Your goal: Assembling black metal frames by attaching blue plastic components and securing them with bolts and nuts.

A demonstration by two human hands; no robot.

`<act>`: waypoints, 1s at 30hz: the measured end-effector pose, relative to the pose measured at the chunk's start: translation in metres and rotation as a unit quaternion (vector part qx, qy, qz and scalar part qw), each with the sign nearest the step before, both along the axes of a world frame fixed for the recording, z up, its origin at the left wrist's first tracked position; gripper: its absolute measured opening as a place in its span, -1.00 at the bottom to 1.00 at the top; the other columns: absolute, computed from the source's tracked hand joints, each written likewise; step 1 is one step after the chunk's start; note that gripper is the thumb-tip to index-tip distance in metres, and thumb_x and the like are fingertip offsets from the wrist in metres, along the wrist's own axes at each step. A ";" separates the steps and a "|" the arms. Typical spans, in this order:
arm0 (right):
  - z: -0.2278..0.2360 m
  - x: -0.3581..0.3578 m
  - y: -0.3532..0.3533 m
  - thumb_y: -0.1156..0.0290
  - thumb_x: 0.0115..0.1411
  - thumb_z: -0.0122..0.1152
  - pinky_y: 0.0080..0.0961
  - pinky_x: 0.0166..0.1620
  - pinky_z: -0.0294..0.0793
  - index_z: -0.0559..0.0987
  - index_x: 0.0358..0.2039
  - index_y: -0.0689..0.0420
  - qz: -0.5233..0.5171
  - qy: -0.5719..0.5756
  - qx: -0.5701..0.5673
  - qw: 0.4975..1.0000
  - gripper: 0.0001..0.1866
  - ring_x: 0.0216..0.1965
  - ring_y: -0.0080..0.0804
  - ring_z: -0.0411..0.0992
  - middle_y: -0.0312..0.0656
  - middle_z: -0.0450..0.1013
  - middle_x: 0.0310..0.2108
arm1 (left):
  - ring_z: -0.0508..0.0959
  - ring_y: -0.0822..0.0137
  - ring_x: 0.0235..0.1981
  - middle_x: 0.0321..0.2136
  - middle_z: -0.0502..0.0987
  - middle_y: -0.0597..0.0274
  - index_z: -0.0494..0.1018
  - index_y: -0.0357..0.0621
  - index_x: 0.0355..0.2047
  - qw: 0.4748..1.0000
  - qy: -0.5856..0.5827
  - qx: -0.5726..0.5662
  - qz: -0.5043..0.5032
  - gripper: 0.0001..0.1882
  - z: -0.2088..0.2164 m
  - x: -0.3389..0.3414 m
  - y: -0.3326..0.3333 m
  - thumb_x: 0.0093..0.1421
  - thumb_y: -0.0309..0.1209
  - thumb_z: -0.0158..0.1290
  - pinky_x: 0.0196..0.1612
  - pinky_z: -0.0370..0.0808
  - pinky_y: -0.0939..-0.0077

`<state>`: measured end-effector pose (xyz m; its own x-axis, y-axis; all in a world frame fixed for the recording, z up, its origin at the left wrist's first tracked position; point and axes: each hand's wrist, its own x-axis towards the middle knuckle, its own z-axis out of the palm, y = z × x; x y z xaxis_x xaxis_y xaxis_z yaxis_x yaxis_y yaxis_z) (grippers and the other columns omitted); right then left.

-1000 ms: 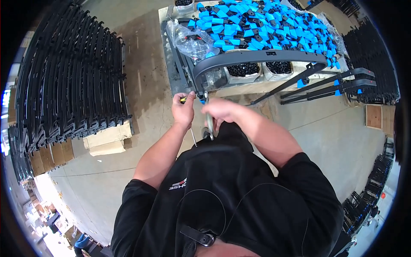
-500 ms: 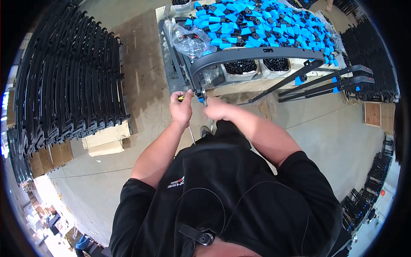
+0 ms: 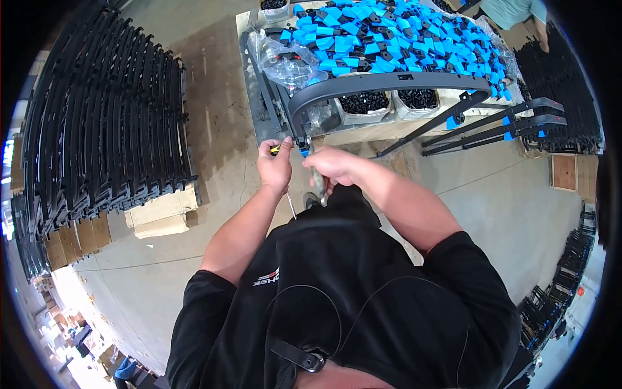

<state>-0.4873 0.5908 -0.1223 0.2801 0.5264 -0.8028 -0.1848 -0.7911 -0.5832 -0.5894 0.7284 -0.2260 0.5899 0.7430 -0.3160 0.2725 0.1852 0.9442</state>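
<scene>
My left hand (image 3: 275,167) is closed around a screwdriver (image 3: 275,150) with a yellow and black handle; its long thin shaft comes out below the palm. The thumb and fingertips lie against the near end of a dark curved frame (image 3: 389,80), beside a blue piece (image 3: 304,153) there. My right hand (image 3: 332,163) grips a slender metallic hand tool (image 3: 317,180) whose exact kind I cannot make out. One end of that tool reaches up next to the frame's end; the other points down toward me.
A table edge (image 3: 363,133) lies ahead, bearing a heap of blue and black parts (image 3: 402,39), bins of small black pieces (image 3: 364,102) and a clear plastic bag (image 3: 285,61). Stacked black frames (image 3: 103,117) stand at left; more frames (image 3: 499,126) lean at right. A co-worker's arm (image 3: 541,32) shows far right.
My right hand has turned, bringing the metallic tool into clearer view below it. My left hand has barely moved. A co-worker in a light top has come into view at the upper right.
</scene>
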 end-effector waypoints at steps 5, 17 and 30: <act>-0.054 -0.007 -0.008 0.35 0.20 0.08 -0.17 -0.15 0.60 0.57 -0.26 0.49 0.118 -0.272 0.018 0.955 -0.64 -0.27 -0.04 0.62 0.20 0.58 -0.26 | 0.25 0.59 -0.73 -0.63 0.40 0.42 0.36 -0.06 -0.26 1.000 0.005 -0.011 -0.025 -0.74 0.019 0.014 -0.007 0.30 -0.25 0.23 -0.71 0.13 0.57; -0.096 -0.006 -0.018 0.33 0.26 0.04 -0.07 -0.50 0.59 0.42 -0.10 0.43 0.116 -0.341 0.087 0.929 -0.63 -0.44 -0.13 0.59 0.04 0.53 -0.39 | 0.33 0.59 -0.54 -0.50 0.50 0.39 0.41 -0.11 -0.28 0.998 0.045 -0.042 -0.020 -0.75 0.031 0.013 -0.013 0.29 -0.27 0.24 -0.50 0.28 0.59; -0.053 -0.019 -0.009 0.27 0.24 0.13 -0.12 0.09 0.48 0.37 0.01 0.49 0.075 -0.290 -0.019 0.954 -0.48 0.02 0.16 0.52 0.33 0.52 -0.09 | 0.40 0.52 -0.43 -0.45 0.51 0.32 0.44 -0.15 -0.25 0.996 0.059 -0.068 -0.010 -0.72 0.032 0.010 -0.010 0.27 -0.25 0.27 -0.35 0.39 0.55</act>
<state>-0.5058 0.5814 -0.1753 0.6075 0.5683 -0.5549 0.2765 -0.8063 -0.5229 -0.5792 0.7187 -0.1936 0.5571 0.6774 -0.4803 0.3844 0.3023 0.8722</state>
